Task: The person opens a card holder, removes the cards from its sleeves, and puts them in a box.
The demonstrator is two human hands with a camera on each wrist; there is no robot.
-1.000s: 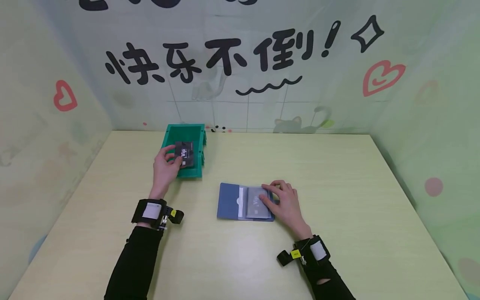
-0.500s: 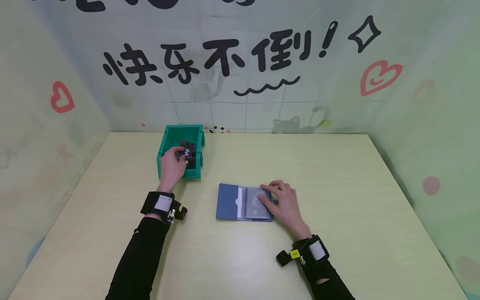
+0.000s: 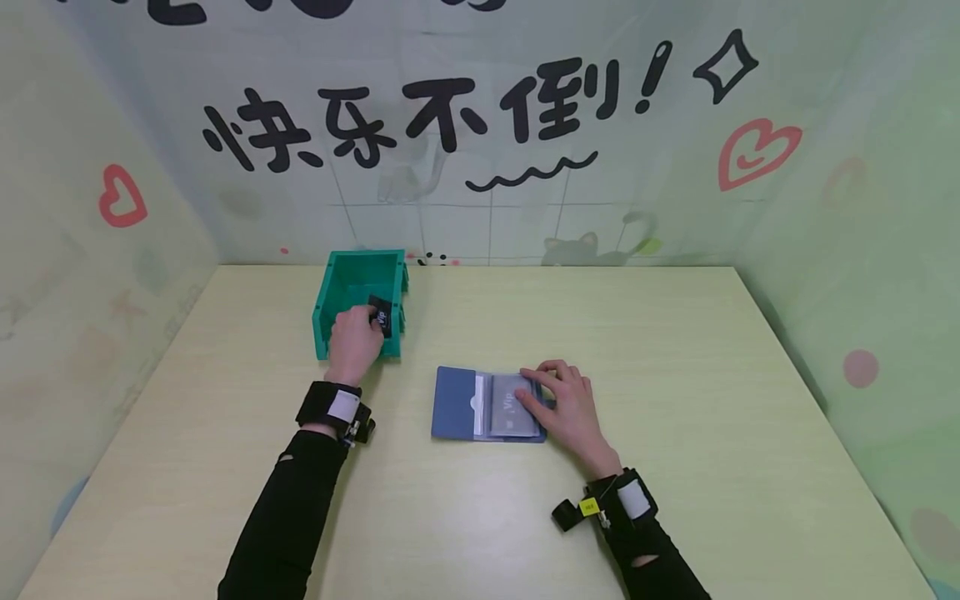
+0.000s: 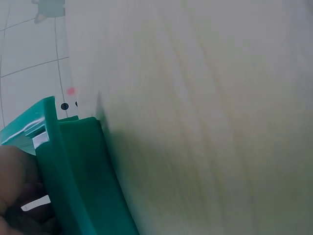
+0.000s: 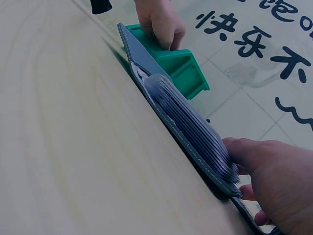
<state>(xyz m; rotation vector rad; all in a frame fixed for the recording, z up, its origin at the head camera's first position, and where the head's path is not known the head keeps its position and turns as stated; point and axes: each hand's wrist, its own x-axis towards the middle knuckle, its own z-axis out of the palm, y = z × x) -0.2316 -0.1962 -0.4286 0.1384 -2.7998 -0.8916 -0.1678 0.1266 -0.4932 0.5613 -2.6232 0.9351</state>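
Observation:
My left hand [image 3: 352,343] reaches over the front of the green plastic bin [image 3: 363,268], its fingers pinching a black card [image 3: 381,315] printed "Vip" near the bin's right wall. The hand covers part of that card. On the table lies an open blue card holder [image 3: 454,404] with a stack of clear sleeves [image 5: 190,122]. A greyish "Vip" card [image 3: 512,408] shows through the top sleeve. My right hand [image 3: 570,408] grips the holder's right side, thumb on the sleeves and other fingers at the edge. In the left wrist view, the bin's side [image 4: 88,171] partly hides the left fingers.
The pale wooden table [image 3: 675,350] runs back to a printed backdrop [image 3: 480,225] with black lettering. Side panels stand at left and right. The bin sits near the table's back edge, left of the holder.
My left hand has moved right and turned, bringing the black card toward the bin's right wall; the hand now covers more of it. My right hand and the holder have stayed put.

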